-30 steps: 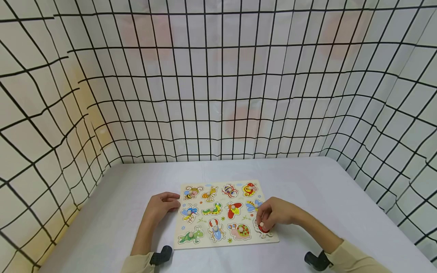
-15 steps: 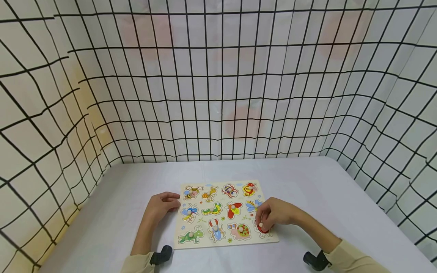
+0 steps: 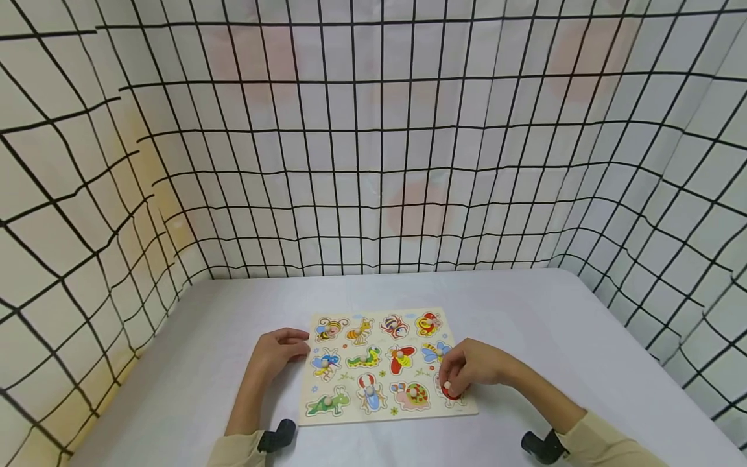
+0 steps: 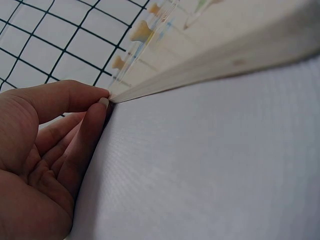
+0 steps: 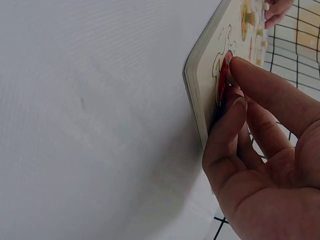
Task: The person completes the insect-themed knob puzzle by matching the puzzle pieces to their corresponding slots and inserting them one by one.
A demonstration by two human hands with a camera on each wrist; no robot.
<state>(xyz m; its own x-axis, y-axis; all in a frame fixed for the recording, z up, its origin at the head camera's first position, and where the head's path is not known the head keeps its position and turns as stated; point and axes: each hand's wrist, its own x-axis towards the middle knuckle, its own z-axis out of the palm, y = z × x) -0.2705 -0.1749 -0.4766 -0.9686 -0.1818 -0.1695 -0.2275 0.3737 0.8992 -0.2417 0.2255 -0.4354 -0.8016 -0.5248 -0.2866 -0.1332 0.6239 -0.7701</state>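
A wooden peg puzzle board (image 3: pixel 385 417) lies flat on the table, its pictured insect pieces fitted with small round knobs. My right hand (image 3: pixel 475 364) is over the near right corner, thumb and fingertips pinching the knob of a red bug puzzle piece (image 3: pixel 451 394). In the right wrist view, that red bug puzzle piece (image 5: pixel 223 75) lies at its outlined spot, partly hidden by the fingers. My left hand (image 3: pixel 274 355) rests at the board's left edge. The left wrist view has its fingertips (image 4: pixel 104 101) touching that edge, fingers gently bent.
Other knobbed pieces sit on the board, among them a snail (image 3: pixel 410 395), a blue beetle (image 3: pixel 371 394) and a green caterpillar (image 3: pixel 364 357). A white cloth covers the table (image 3: pixel 525 305). White walls with a black grid (image 3: pixel 379 149) enclose the back and sides.
The red bug puzzle piece has settled slightly into line with its outline under my right hand, which keeps its pinch. My left hand has stayed at the board's edge.
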